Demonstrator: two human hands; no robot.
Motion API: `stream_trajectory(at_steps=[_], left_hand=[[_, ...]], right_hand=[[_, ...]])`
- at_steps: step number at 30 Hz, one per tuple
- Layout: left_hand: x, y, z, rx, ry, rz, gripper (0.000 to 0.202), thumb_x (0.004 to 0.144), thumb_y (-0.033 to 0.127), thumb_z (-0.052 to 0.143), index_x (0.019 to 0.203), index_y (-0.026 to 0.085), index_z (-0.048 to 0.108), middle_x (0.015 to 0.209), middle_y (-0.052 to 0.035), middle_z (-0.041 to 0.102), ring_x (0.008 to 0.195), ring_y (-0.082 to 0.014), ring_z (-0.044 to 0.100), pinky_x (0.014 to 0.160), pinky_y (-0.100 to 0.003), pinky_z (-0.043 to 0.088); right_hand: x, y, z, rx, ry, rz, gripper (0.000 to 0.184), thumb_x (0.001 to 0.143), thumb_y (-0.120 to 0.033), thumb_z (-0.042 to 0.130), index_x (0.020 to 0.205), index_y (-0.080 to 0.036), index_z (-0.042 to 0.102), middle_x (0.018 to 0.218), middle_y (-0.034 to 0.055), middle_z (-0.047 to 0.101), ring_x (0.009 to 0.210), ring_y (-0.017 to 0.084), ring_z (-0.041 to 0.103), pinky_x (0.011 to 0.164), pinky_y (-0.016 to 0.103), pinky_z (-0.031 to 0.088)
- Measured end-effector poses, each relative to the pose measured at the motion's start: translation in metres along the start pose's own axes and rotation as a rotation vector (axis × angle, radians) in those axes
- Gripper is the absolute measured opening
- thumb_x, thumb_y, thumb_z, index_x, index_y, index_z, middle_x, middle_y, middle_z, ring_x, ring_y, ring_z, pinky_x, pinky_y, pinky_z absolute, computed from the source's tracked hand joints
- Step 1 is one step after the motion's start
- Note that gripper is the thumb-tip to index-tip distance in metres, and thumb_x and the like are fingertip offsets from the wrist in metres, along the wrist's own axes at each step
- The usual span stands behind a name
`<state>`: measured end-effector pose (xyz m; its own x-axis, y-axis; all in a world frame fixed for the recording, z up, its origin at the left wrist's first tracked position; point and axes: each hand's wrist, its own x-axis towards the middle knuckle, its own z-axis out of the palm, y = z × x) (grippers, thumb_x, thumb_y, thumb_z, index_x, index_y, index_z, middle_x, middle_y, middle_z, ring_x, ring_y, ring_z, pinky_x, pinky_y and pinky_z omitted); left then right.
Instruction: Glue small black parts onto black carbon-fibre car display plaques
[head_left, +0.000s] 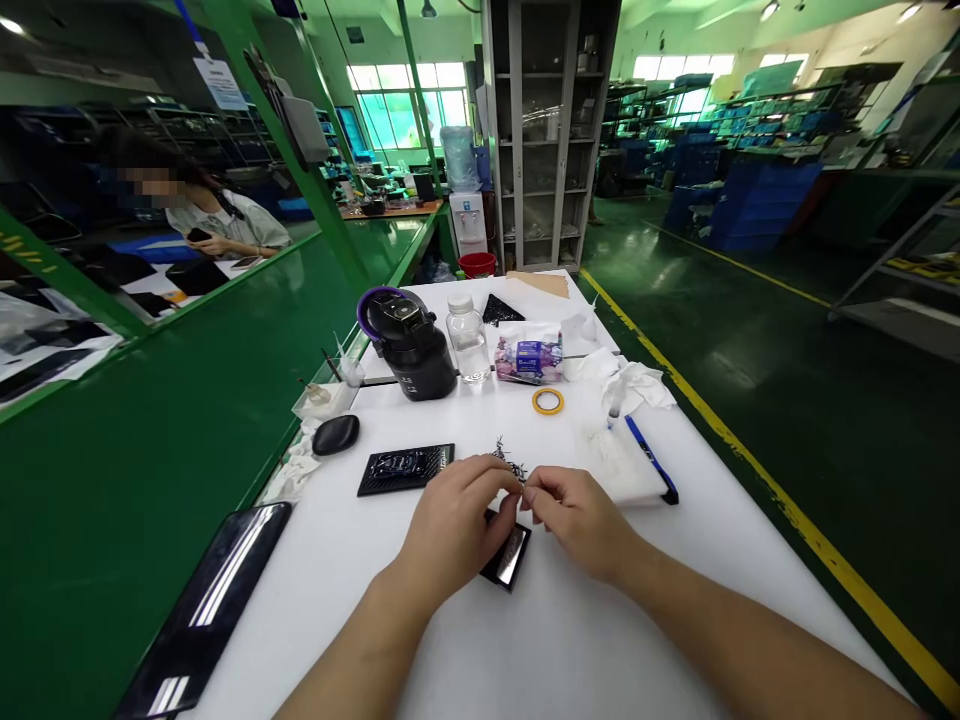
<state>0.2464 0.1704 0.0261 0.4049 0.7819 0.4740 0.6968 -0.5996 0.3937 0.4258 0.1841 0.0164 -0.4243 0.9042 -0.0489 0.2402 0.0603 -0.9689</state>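
Tiny dark part, that's what I've got pinched between the fingertips of both hands right now, just above a small shiny plate lying on the white surface. My left hand curls in with thumb and forefinger closed on it, and my right hand meets it from the other side, fingertips nearly touching. Honestly too small to say exactly what the part is. Just beyond my fingers is a little heap of the same dark bits, so I'd guess I'm at the pick-one-and-line-it-up stage. Next bit looks like it needs a steady grip and lowering it square onto the plate without knocking the heap.

Ahead and to the left of my left hand sits a black tray, and further left a black oval thing. Past my right hand there's a roll of yellow tape and a blue pen.
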Motion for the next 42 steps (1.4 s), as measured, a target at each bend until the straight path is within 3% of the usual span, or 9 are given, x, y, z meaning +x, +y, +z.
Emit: stream_trajectory(at_steps=[5,13,19,29,35,42], left_hand=[[0.002,-0.001,-0.003,-0.249,-0.134,-0.136,0.014,0.094,0.013,0.044,0.088,0.021,0.054,0.091,-0.0017,0.061,0.080,-0.0130,0.057,0.073,-0.028,0.049],[-0.002,0.001,0.002,-0.223,0.011,-0.085,0.011,0.091,0.012,0.050,0.089,0.021,0.056,0.091,-0.0020,0.061,0.078,-0.0116,0.057,0.068,-0.024,0.048],[-0.002,0.001,0.005,-0.228,0.025,-0.081,0.011,0.088,0.011,0.051,0.086,0.021,0.056,0.088,-0.0013,0.062,0.073,-0.0114,0.054,0.063,-0.023,0.045],[-0.002,0.017,0.001,-0.418,-0.146,-0.401,0.013,0.096,0.023,0.042,0.084,0.023,0.048,0.080,0.0009,0.052,0.069,-0.0142,0.045,0.062,-0.028,0.039],[-0.005,0.024,-0.004,-0.488,-0.247,-0.370,0.021,0.102,0.034,0.028,0.089,0.024,0.040,0.089,-0.0010,0.049,0.076,-0.0165,0.043,0.070,-0.033,0.039],[-0.005,0.030,-0.001,-0.590,-0.218,-0.447,0.028,0.102,0.042,0.029,0.084,0.023,0.038,0.082,0.0008,0.044,0.072,-0.0158,0.038,0.068,-0.032,0.036]], right_hand=[[-0.006,-0.002,-0.001,-0.164,0.063,-0.224,0.024,0.093,-0.024,0.045,0.069,-0.020,0.046,0.064,-0.0036,0.046,0.061,0.013,0.041,0.058,0.027,0.032],[-0.007,-0.002,-0.003,-0.161,0.189,-0.245,0.007,0.087,-0.021,0.055,0.081,-0.019,0.058,0.070,-0.0012,0.057,0.061,0.013,0.049,0.058,0.027,0.039],[-0.008,-0.002,-0.001,-0.166,0.205,-0.263,0.008,0.084,-0.017,0.055,0.077,-0.019,0.058,0.066,-0.0027,0.055,0.058,0.011,0.048,0.055,0.025,0.039],[-0.009,0.001,0.001,-0.119,0.186,-0.268,0.010,0.081,-0.016,0.054,0.072,-0.020,0.053,0.061,-0.0048,0.049,0.056,0.010,0.043,0.053,0.023,0.036],[-0.011,0.003,0.005,-0.254,0.265,-0.521,0.012,0.077,-0.008,0.051,0.074,-0.020,0.050,0.066,-0.0041,0.050,0.057,0.009,0.044,0.055,0.022,0.036],[-0.009,0.005,0.010,-0.531,0.433,-0.748,0.016,0.079,-0.005,0.046,0.071,-0.020,0.047,0.064,-0.0017,0.048,0.059,0.012,0.044,0.056,0.026,0.034]])
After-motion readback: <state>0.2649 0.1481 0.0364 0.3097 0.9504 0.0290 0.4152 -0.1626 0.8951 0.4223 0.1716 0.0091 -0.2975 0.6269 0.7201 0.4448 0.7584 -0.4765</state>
